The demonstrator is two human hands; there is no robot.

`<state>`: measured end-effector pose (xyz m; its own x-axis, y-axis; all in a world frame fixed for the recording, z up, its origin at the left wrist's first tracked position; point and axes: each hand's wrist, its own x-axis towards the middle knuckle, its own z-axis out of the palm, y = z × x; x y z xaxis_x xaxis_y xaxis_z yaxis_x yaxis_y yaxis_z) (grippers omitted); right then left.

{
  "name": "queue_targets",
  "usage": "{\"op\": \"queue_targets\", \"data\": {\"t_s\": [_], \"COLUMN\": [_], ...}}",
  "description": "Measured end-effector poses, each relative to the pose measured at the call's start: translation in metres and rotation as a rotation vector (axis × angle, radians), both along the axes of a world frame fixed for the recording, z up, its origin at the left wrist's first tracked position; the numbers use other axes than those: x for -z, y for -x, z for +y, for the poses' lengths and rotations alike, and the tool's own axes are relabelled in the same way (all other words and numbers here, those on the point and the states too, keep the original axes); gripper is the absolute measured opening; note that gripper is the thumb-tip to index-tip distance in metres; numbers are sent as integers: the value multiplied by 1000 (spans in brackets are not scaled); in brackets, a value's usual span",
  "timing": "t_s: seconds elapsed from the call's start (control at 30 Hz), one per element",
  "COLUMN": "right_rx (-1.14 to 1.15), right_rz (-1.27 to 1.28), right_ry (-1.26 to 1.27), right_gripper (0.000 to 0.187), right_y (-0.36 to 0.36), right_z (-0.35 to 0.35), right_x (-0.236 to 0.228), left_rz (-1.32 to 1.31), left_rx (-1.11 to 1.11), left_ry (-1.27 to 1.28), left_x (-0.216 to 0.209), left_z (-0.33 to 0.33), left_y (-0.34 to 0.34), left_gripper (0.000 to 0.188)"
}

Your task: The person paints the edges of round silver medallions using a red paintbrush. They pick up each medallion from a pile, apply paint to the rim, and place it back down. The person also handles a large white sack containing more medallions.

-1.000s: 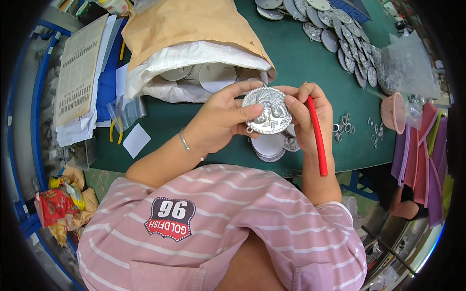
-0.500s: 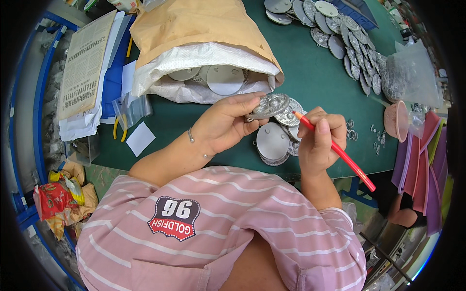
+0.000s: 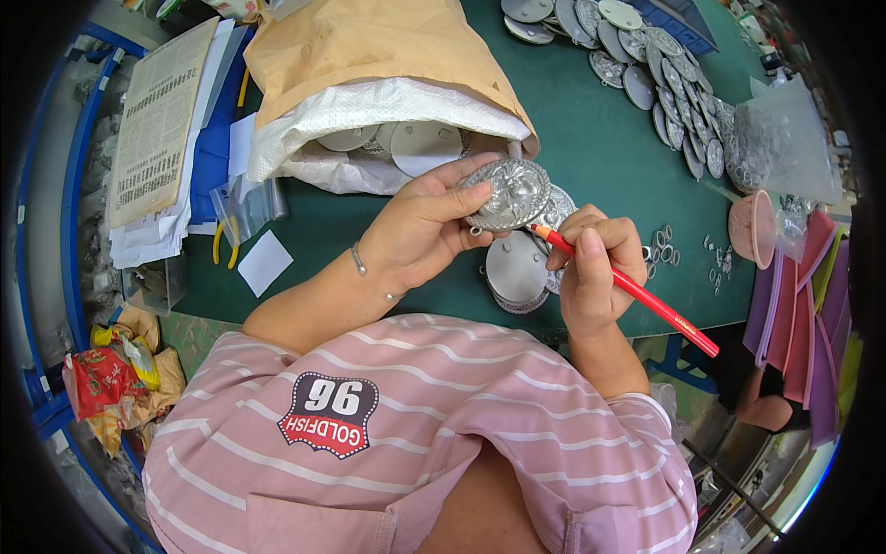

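My left hand [image 3: 426, 217] grips a round silver metal medallion [image 3: 509, 192] by its left edge, its embossed face turned up and a small loop at its lower rim. In my right hand [image 3: 598, 263] is a red pencil [image 3: 660, 311], its tip close to the medallion's lower right edge; whether it touches I cannot tell. Below on the green table lies a small pile of similar medallions, among them a plain-backed one [image 3: 517, 268] lying face down. My hands partly cover that pile.
Ahead, a brown paper sack [image 3: 378, 55] with white lining lies open, silver discs inside. Many more discs [image 3: 660, 78] spread at the far right. Metal rings [image 3: 661, 247] and a pink basket [image 3: 752, 229] sit to the right. Papers [image 3: 161, 125] are stacked at left.
The medallion has turned from edge-on to show its embossed face. My right hand has shifted slightly left and down, bringing the pencil tip near the medallion's edge.
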<state>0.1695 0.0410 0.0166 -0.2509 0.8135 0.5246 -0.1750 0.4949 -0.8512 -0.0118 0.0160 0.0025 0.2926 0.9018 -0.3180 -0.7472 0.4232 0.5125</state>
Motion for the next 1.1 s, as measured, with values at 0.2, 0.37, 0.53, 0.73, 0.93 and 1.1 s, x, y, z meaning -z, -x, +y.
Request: {"op": "queue_targets", "data": {"t_s": [0.2,0.37,0.53,0.73,0.93,1.1], "right_rx": [-3,140,9,215,195,-264], "right_rz": [123,32,114,-38,-641,-608], "right_ry": [0,359,573,256,-652,-412], "right_gripper": [12,19,16,23,19,16], "right_y": [1,5,4,-38,-60,-57], "right_z": [1,8,8,21,31,23], "right_x": [4,-1,1,0,1,1], "left_rz": [121,307,409,507,756,1349], "left_rx": [-85,-199,-150,-190,-62,141], "left_ry": [-85,-203,-314,-303,-507,-961], "left_x": [-4,-14,-14,-4,7,26], "left_z": [-4,-7,-8,-7,0,11], "left_y": [-2,-6,-7,-6,-22,-39], "left_gripper": [51,52,53,38,35,35]}}
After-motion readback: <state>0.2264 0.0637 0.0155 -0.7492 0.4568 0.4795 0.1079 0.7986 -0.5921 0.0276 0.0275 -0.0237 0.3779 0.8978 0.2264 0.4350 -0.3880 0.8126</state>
